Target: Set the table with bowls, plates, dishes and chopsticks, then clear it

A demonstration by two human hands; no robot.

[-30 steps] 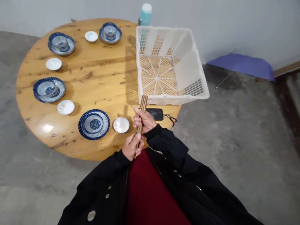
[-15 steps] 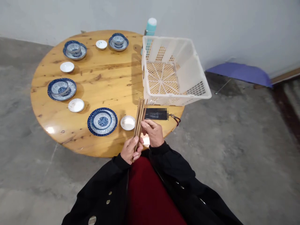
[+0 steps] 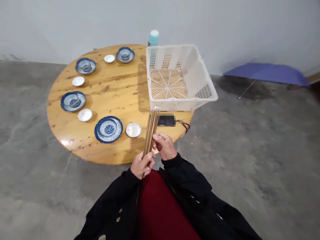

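A bundle of several brown chopsticks [image 3: 150,130] points up and away from me over the near edge of the round wooden table [image 3: 117,100]. My left hand [image 3: 143,164] is wrapped round its lower end. Higher up, my right hand [image 3: 165,145] pinches the bundle's right side between thumb and fingers. Just left of the chopsticks lies a small white dish [image 3: 133,130]. Beside that dish is a blue-and-white plate with a bowl [image 3: 108,129] on it. Close to the chopstick tips lies a black phone [image 3: 167,120] with a dark red strap, partly blurred.
A white plastic basket [image 3: 183,99] stands on the table's right side, with a turquoise bottle [image 3: 154,38] behind it. More patterned bowls on plates [image 3: 73,101] and small white dishes [image 3: 78,81] line the left and far edges. An open purple umbrella [image 3: 267,72] rests on the floor at right.
My view has shifted, so the table sits further right and its far edge lower. The chopsticks are fanned less and lie closer together. Both hands keep their hold on them.
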